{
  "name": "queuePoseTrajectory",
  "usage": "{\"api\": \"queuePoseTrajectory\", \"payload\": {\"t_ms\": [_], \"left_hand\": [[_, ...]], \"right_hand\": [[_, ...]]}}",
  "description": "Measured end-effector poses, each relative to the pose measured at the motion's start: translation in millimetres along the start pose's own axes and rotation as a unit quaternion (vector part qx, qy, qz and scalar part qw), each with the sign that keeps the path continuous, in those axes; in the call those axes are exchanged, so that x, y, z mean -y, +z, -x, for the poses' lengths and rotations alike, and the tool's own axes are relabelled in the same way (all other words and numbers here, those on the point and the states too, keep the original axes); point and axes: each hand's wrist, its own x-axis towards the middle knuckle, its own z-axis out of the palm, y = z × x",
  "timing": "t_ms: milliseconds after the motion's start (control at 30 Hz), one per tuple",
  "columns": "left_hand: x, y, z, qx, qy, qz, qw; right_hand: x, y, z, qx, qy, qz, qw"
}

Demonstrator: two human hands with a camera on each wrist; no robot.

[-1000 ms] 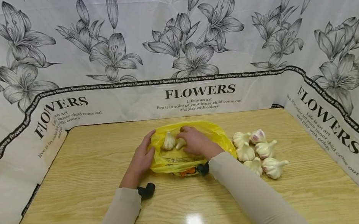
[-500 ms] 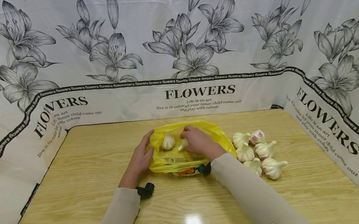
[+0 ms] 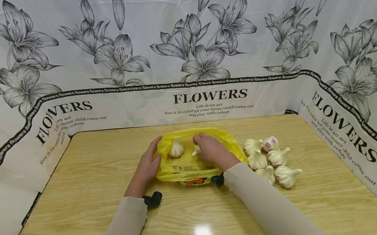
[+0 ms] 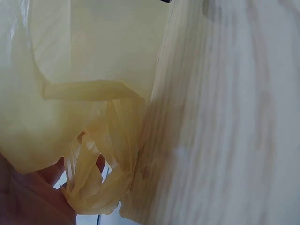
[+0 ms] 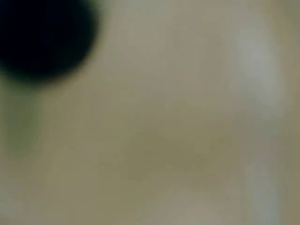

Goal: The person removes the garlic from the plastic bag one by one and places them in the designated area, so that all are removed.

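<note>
A yellow plastic bag (image 3: 189, 171) lies on the table with its mouth spread open. My left hand (image 3: 149, 164) grips the bag's left edge; in the left wrist view, the crumpled bag plastic (image 4: 101, 183) bunches beside that hand (image 4: 33, 197). One garlic bulb (image 3: 175, 149) sits inside the bag, toward its left. To its right, my right hand (image 3: 212, 151) reaches over the bag's mouth and holds a second garlic bulb (image 3: 196, 151), mostly hidden by the fingers. The right wrist view is a blur with a dark round shape.
Several garlic bulbs (image 3: 279, 157) lie grouped on the wooden table (image 3: 176, 233) just right of the bag. Black wrist cameras (image 3: 154, 199) sit under both wrists. A white flower-printed cloth (image 3: 135, 105) walls the table at the back and sides.
My right hand has shifted a little to the right inside the bag, carrying its garlic bulb away from the other one. The left hand stays nearly still on the bag's edge.
</note>
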Motion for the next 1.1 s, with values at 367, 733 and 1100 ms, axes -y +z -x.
{"api": "queuePoseTrajectory", "payload": {"t_ms": [367,733,1100], "left_hand": [[1.7,1.8,-1.1,-0.002,0.005,0.000,1.0000],[0.6,1.9,-0.7,0.000,0.001,-0.002,1.0000],[1.8,2.4,-1.2,0.001,-0.006,0.000,1.0000]], "right_hand": [[0.9,-5.5,10.6,0.012,-0.032,0.012,0.9993],[-2.1,-15.2,24.1,-0.029,-0.050,-0.055,0.9968],[-6.5,-26.6,38.4,-0.061,-0.016,-0.130,0.9895]]}}
